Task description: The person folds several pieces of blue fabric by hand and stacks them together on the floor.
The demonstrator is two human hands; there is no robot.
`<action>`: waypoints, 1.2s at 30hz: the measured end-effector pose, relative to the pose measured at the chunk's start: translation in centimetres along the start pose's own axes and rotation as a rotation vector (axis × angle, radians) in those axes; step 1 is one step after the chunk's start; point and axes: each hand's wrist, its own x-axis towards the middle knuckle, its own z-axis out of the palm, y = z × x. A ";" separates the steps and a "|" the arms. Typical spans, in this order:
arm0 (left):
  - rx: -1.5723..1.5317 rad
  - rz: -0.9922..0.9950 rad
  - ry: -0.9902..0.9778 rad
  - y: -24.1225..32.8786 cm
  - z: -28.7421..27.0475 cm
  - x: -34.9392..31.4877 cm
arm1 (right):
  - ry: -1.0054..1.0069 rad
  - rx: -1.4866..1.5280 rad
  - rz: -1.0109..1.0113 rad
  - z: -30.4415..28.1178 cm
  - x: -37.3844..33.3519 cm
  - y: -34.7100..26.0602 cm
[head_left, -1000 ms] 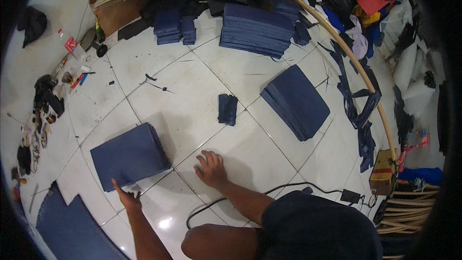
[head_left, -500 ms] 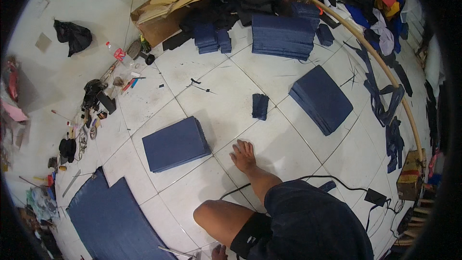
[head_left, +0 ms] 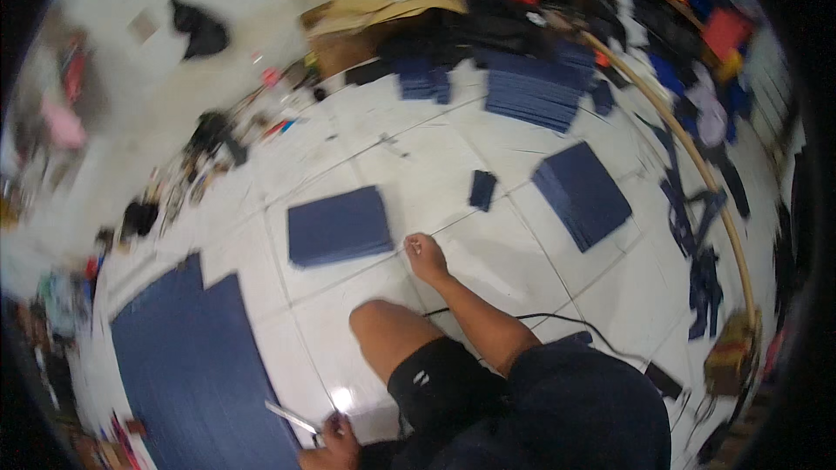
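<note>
My right hand (head_left: 425, 258) hovers with curled fingers over the white floor tiles, just right of a rectangular stack of navy sheets (head_left: 340, 224). Anything inside its fingers is hidden by blur. At the lower edge, my left hand (head_left: 331, 446) is closed round the near end of a thin silver metal tool (head_left: 291, 418). The tool's far end lies over the edge of a large navy panel (head_left: 187, 357) with a notched top. A small dark blue bundle (head_left: 482, 190) and a second navy stack (head_left: 583, 195) lie farther to the right.
Taller navy stacks (head_left: 535, 91) and brown cardboard (head_left: 374, 22) stand at the back. A long curved pole (head_left: 688, 135) borders the right side, near dark fabric strips (head_left: 704, 287). A black cable (head_left: 601, 331) crosses the floor beside me. Small clutter (head_left: 209, 139) lines the left.
My right hand has lifted from lying spread on the floor and curled its fingers. My left hand has come farther into view and closed on the silver tool. The whole view has shifted.
</note>
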 end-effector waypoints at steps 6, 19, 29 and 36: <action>0.125 -0.093 0.598 -1.2 -8.1 -3.4 | -0.777 0.348 -0.074 -1.5 -9.8 -22.8; 0.261 -0.488 0.635 -2.7 -7.0 -9.0 | -1.605 -0.450 -0.474 9.1 -20.2 -15.3; 0.239 -0.576 0.667 -1.9 -7.1 -10.3 | -1.596 -0.515 -0.367 9.1 -19.7 -15.9; 0.235 -0.599 0.634 -2.5 -6.9 -10.8 | -1.569 -0.550 -0.299 8.6 -19.6 -15.1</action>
